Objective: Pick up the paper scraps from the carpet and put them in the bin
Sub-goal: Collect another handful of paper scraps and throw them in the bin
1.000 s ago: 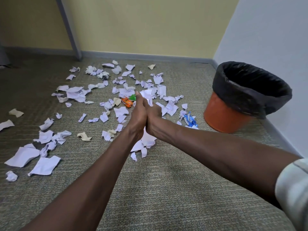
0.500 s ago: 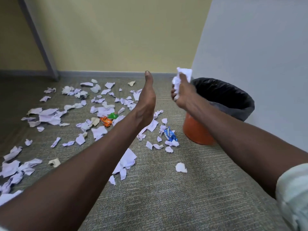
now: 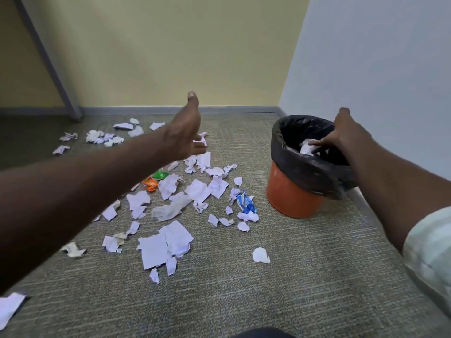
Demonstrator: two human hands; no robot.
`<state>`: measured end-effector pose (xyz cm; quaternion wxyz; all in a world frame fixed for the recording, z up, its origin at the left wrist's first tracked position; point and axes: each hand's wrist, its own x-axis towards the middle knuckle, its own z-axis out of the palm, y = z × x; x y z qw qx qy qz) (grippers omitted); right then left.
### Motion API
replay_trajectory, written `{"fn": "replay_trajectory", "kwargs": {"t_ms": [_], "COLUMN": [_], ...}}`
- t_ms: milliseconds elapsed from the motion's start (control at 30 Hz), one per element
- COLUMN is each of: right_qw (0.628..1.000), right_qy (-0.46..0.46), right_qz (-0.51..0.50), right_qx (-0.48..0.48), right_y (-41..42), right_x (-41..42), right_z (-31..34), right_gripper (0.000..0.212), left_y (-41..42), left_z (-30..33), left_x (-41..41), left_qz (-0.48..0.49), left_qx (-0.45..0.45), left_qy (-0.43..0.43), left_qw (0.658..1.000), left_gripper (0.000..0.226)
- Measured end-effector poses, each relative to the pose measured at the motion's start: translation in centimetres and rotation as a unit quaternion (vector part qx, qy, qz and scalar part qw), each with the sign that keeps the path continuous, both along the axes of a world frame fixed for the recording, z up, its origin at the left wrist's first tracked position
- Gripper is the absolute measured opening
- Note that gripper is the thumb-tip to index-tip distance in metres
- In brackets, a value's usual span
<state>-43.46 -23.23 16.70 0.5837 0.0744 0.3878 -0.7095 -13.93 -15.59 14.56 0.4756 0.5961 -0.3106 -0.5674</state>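
Observation:
Several white paper scraps (image 3: 156,250) lie scattered over the grey-green carpet (image 3: 292,276), left of an orange bin (image 3: 290,193) lined with a black bag. My right hand (image 3: 346,135) hovers over the bin's mouth, fingers spread and pointing down. Just under its fingertips, a wad of white paper (image 3: 306,148) sits inside the bin. My left hand (image 3: 185,128) is raised above the scraps, flat and edge-on, fingers apart, holding nothing.
A blue wrapper (image 3: 245,200), an orange wrapper (image 3: 150,182) and a green one (image 3: 159,175) lie among the scraps. One crumpled scrap (image 3: 260,255) sits alone nearer me. The bin stands against the white wall (image 3: 378,69). A grey post (image 3: 48,57) stands at far left.
My hands, pressed together on a bundle of scraps, came apart. The right hand carried the paper up and over the bin, where the paper now lies. The left hand lifted away holding nothing.

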Motion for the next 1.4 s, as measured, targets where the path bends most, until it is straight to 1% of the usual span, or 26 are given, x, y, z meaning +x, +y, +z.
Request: {"fn": "replay_trajectory", "kwargs": {"t_ms": [33, 67, 100, 133, 167, 233, 267, 300, 333, 367, 433, 500, 533, 667, 733, 767, 833, 933, 967, 1000, 1167, 1300, 1367, 1400], "right_qw": [0.997, 0.983, 0.969, 0.96, 0.948, 0.925, 0.913, 0.899, 0.895, 0.882, 0.866, 0.834, 0.815, 0.709, 0.656, 0.629, 0.553, 0.407, 0.37, 0.342, 0.244, 0.172, 0.117, 0.083], "right_qy": [0.068, 0.166, 0.22, 0.25, 0.296, 0.346, 0.37, 0.396, 0.408, 0.433, 0.465, 0.498, 0.514, 0.582, 0.606, 0.617, 0.657, 0.712, 0.721, 0.727, 0.728, 0.724, 0.733, 0.741], "right_qz": [0.007, 0.048, 0.067, 0.095, 0.097, 0.156, 0.173, 0.182, 0.175, 0.183, 0.187, 0.237, 0.268, 0.397, 0.449, 0.472, 0.511, 0.57, 0.583, 0.592, 0.63, 0.652, 0.649, 0.64], "right_qx": [0.044, 0.069, 0.089, 0.084, 0.067, 0.008, 0.013, 0.04, 0.042, 0.036, 0.013, -0.006, -0.006, -0.019, -0.032, -0.039, -0.042, -0.052, -0.06, -0.068, -0.116, -0.146, -0.169, -0.187], "right_y": [-0.4, -0.4, -0.2, 0.6, 0.6, 0.9, 0.6, 0.0, -0.7, -0.7, -0.1, 0.6, 1.2, 2.7, 3.2, 3.3, 3.7, 4.5, 4.7, 5.0, 6.6, 7.4, 7.9, 8.1], "right_x": [0.0, 0.2, 0.5, 1.2, 1.4, 2.9, 3.3, 3.8, 4.4, 5.5, 8.4, 11.4, 13.0, 19.4, 22.5, 24.0, 27.1, 31.9, 33.4, 34.9, 41.0, 44.5, 46.2, 46.9], "right_z": [-0.1, 0.2, 0.2, 0.4, 0.1, -0.5, -0.7, -1.4, -2.1, -2.4, -2.5, -2.8, -2.9, -3.2, -3.5, -3.7, -4.0, -4.6, -5.2, -5.8, -11.3, -15.7, -17.3, -18.1], "right_gripper": [0.064, 0.063, 0.058, 0.051, 0.047, 0.043, 0.041, 0.038, 0.032, 0.029, 0.035, 0.038, 0.034, 0.019, 0.016, 0.018, 0.027, 0.031, 0.03, 0.03, 0.033, 0.041, 0.05, 0.056], "left_y": [-0.2, -0.4, -0.6, -0.8, -0.9, -1.0, -1.0, -0.9, -0.9, -0.9, -1.2, -1.5, -1.6, -2.1, -2.1, -1.9, -1.7, -1.2, -1.0, -0.8, 1.8, 5.2, 7.6, 8.8], "left_z": [0.2, 0.5, 0.7, 0.9, 0.9, 0.9, 0.9, 0.8, 0.7, 0.6, 0.1, -0.7, -1.2, -3.4, -4.4, -4.9, -5.9, -7.2, -7.5, -7.8, -9.9, -11.8, -12.7, -13.3], "left_x": [0.8, 1.4, 2.0, 2.6, 3.1, 4.0, 4.4, 4.9, 5.3, 5.8, 7.0, 8.3, 9.0, 12.2, 13.7, 14.4, 15.6, 18.0, 18.9, 19.8, 26.2, 32.5, 35.2, 36.2], "left_qz": [0.001, 0.001, 0.004, 0.005, 0.006, 0.002, -0.004, -0.009, -0.013, -0.018, -0.03, -0.045, -0.051, -0.075, -0.084, -0.083, -0.076, -0.071, -0.074, -0.078, -0.08, -0.046, -0.017, -0.004], "left_qx": [-0.001, 0.0, 0.002, 0.004, 0.007, 0.009, 0.009, 0.009, 0.01, 0.01, 0.002, -0.007, -0.008, -0.005, -0.004, -0.003, 0.007, 0.023, 0.028, 0.033, 0.064, 0.098, 0.114, 0.123], "left_qy": [-0.015, -0.029, -0.037, -0.04, -0.037, -0.037, -0.039, -0.039, -0.042, -0.047, -0.056, -0.058, -0.06, -0.072, -0.067, -0.066, -0.066, -0.064, -0.066, -0.068, -0.11, -0.144, -0.183, -0.203], "left_qw": [1.0, 1.0, 0.999, 0.999, 0.999, 0.999, 0.999, 0.999, 0.999, 0.999, 0.998, 0.997, 0.997, 0.995, 0.994, 0.994, 0.995, 0.995, 0.995, 0.994, 0.989, 0.984, 0.976, 0.971], "left_gripper": [0.093, 0.093, 0.093, 0.093, 0.094, 0.094, 0.094, 0.094, 0.093, 0.093, 0.091, 0.088, 0.087, 0.08, 0.074, 0.072, 0.069, 0.067, 0.068, 0.068, 0.069, 0.062, 0.061, 0.061]}}
